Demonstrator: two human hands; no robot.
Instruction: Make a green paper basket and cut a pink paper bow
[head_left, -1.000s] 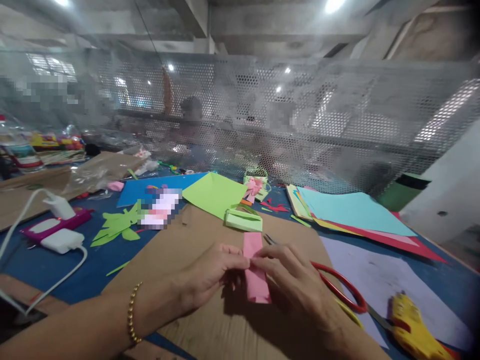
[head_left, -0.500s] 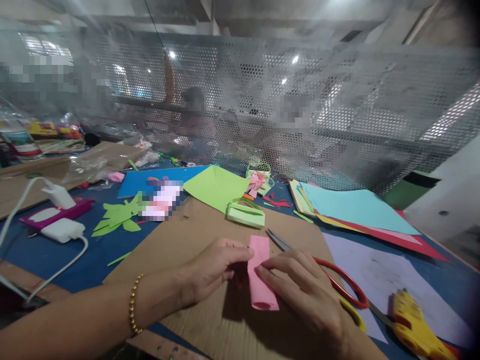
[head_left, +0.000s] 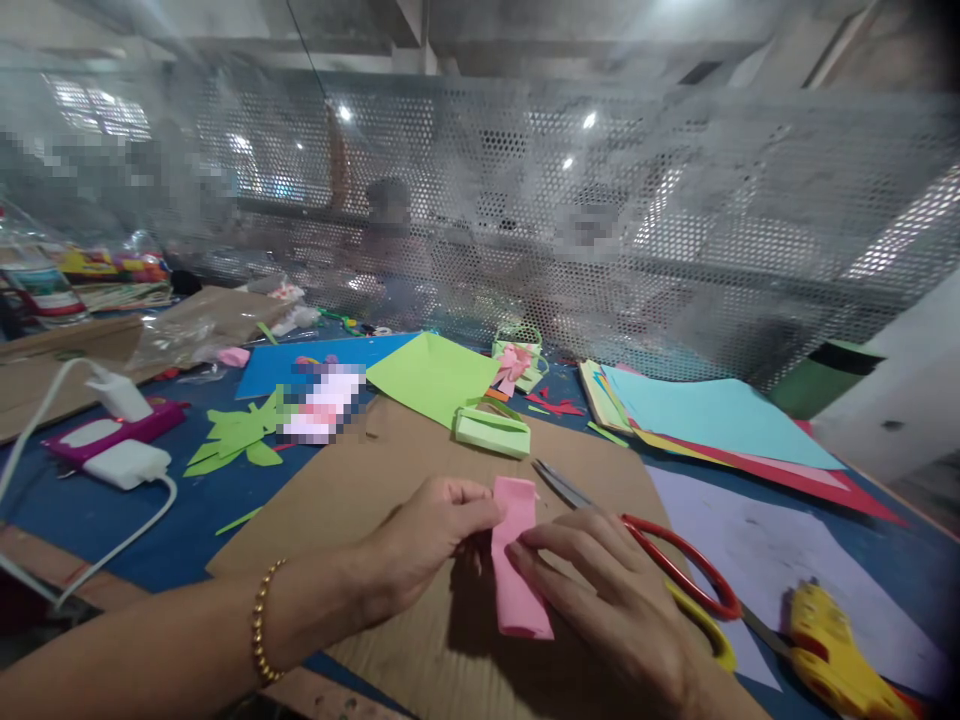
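Note:
A folded strip of pink paper is held up between my two hands above a brown cardboard sheet. My left hand pinches its left edge near the top, some fingers hidden behind it. From the right, my right hand presses thumb and fingertips on its right side. The strip looks flattened, with layers showing at its lower end. Scissors with red and yellow handles lie partly under my right hand. Just beyond the strip sits a small light-green folded paper box.
Right of the cardboard lie a yellow-handled cutter, a lilac sheet and a stack of coloured paper. Green paper leaves and a purple power strip with white chargers are on the left. A perforated metal screen stands behind.
The pink paper's lower end has gone from a rounded, open tube to a flatter fold. Both hands keep hold of it and have shifted only slightly.

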